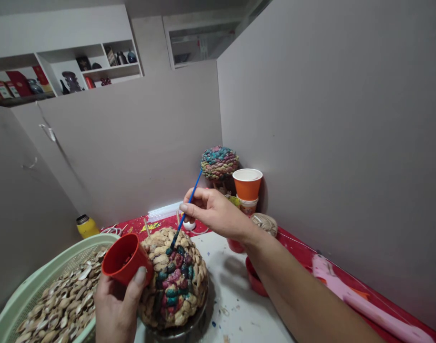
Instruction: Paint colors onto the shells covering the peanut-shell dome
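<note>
We have a white work surface (241, 321) up front, specked blue, with red cloth (382, 292) behind and to its right. Light-green basket (23, 290) at left, loaded with loose shells (65, 297). Lumpy tan ball (180, 283) sits front and centre in a shiny round base; we see teal, pink and maroon patches on its near face, other pieces bare tan. Multicoloured ball (219, 163) in the back corner. Our left hand (116, 305) wraps a red cup (123, 264), thumb along its outside, beside the ball's left. Our right hand (210, 209) pinches a blue brush (179, 226), thumb and fingers narrow. Orange paper cup (248, 186) tops a stack behind that wrist. Smallest: dark brush tip, down at a teal piece.
</note>
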The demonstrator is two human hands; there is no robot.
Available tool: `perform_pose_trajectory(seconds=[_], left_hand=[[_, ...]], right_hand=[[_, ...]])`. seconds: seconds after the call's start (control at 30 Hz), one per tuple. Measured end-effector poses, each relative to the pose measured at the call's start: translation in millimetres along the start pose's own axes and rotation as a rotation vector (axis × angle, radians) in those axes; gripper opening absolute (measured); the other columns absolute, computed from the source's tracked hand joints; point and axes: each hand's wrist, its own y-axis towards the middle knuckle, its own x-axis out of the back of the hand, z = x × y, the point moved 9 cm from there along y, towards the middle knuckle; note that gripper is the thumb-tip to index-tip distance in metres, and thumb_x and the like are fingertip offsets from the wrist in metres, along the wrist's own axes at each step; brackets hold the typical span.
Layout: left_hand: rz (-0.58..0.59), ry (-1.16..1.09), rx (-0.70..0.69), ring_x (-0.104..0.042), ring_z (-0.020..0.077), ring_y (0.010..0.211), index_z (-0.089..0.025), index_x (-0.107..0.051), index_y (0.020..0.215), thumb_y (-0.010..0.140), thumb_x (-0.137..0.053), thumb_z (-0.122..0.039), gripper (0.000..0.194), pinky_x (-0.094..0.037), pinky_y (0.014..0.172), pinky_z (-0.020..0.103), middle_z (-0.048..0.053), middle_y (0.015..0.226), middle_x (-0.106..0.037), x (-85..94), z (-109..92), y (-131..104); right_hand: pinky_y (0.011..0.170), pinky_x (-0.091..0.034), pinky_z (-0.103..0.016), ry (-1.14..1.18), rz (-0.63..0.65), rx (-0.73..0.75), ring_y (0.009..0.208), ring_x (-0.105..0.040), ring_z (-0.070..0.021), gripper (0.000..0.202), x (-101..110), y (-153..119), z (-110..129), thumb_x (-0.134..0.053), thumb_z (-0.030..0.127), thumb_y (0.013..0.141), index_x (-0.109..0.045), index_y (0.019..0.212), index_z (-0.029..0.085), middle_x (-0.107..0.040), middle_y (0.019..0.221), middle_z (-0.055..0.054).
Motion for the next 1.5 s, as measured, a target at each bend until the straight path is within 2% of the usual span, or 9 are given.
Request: perform_pose_trajectory(seconds=[0.27, 0.43, 0.63, 0.77, 1.07, 1.33, 1.5], left_hand=[[0.015, 0.004, -0.015, -0.071, 0.0286, 0.093, -0.015, -0.068, 0.103, 0.054, -0.083, -0.059, 0.067, -0.059, 0.082, 0.034, 0.010, 0.092, -0.076, -2.8, -2.2, -1.2], [0.012, -0.015, 0.009, -0.071, 0.0264, 0.092, -0.016, -0.067, 0.105, 0.053, -0.083, -0.060, 0.070, -0.058, 0.084, 0.032, 0.010, 0.095, -0.076, -2.2, 1.7, -0.9], [0.008, -0.030, 0.016, -0.071, 0.0259, 0.093, -0.016, -0.068, 0.105, 0.052, -0.085, -0.057, 0.069, -0.058, 0.082, 0.029, 0.009, 0.095, -0.076, -2.3, 4.0, -0.9], [0.002, -0.058, 0.038, -0.071, 0.0260, 0.095, -0.017, -0.067, 0.106, 0.052, -0.085, -0.058, 0.070, -0.058, 0.082, 0.029, 0.009, 0.096, -0.076, -1.8, 6.5, -0.2], [0.018, -0.012, -0.024, -0.072, 0.0280, 0.092, -0.016, -0.068, 0.106, 0.058, -0.083, -0.057, 0.065, -0.059, 0.079, 0.033, 0.010, 0.094, -0.076, -2.6, -0.7, -2.0], [0.002, -0.036, -0.001, -0.072, 0.0269, 0.092, -0.015, -0.066, 0.108, 0.056, -0.084, -0.056, 0.069, -0.058, 0.081, 0.032, 0.009, 0.094, -0.076, 1.2, 8.5, 0.2], [0.003, -0.026, -0.043, -0.072, 0.0273, 0.087, -0.016, -0.069, 0.103, 0.057, -0.083, -0.059, 0.064, -0.059, 0.076, 0.033, 0.008, 0.087, -0.076, -1.4, -1.1, -1.3]], right_hand=[[0.061, -0.043, -0.024, 0.015, 0.045, -0.035, 0.063, -0.055, -0.0101, 0.011, -13.5, -6.5, 5.2, -0.064, 0.023, 0.084, -0.056, 0.078, 0.018, -0.057, 0.068, 0.004], [0.063, -0.044, -0.025, -0.027, 0.040, -0.018, 0.066, -0.056, -0.0113, 0.011, -8.1, -5.0, 7.0, -0.065, 0.022, 0.082, -0.056, 0.077, 0.018, -0.058, 0.070, 0.003], [0.061, -0.044, -0.026, 0.008, 0.037, 0.002, 0.063, -0.055, -0.0110, 0.016, 0.0, -4.2, 6.4, -0.067, 0.029, 0.081, -0.056, 0.079, 0.018, -0.058, 0.071, 0.003], [0.061, -0.043, -0.026, 0.033, 0.052, 0.014, 0.062, -0.055, -0.0108, 0.015, -2.0, -4.1, 6.5, -0.067, 0.030, 0.083, -0.057, 0.081, 0.018, -0.059, 0.069, 0.003], [0.060, -0.043, -0.024, 0.067, 0.075, -0.017, 0.060, -0.054, -0.0093, 0.020, -8.2, -1.5, 1.5, -0.074, 0.029, 0.076, -0.058, 0.078, 0.017, -0.059, 0.066, 0.004], [0.063, -0.046, -0.025, 0.005, 0.098, -0.032, 0.065, -0.058, -0.0107, 0.011, -0.3, -3.3, 4.0, -0.066, 0.023, 0.084, -0.059, 0.080, 0.017, -0.061, 0.069, 0.002], [0.064, -0.047, -0.026, 0.022, 0.090, -0.024, 0.066, -0.059, -0.0113, 0.012, 1.8, -5.2, 7.7, -0.069, 0.024, 0.082, -0.059, 0.081, 0.017, -0.062, 0.070, 0.002]])
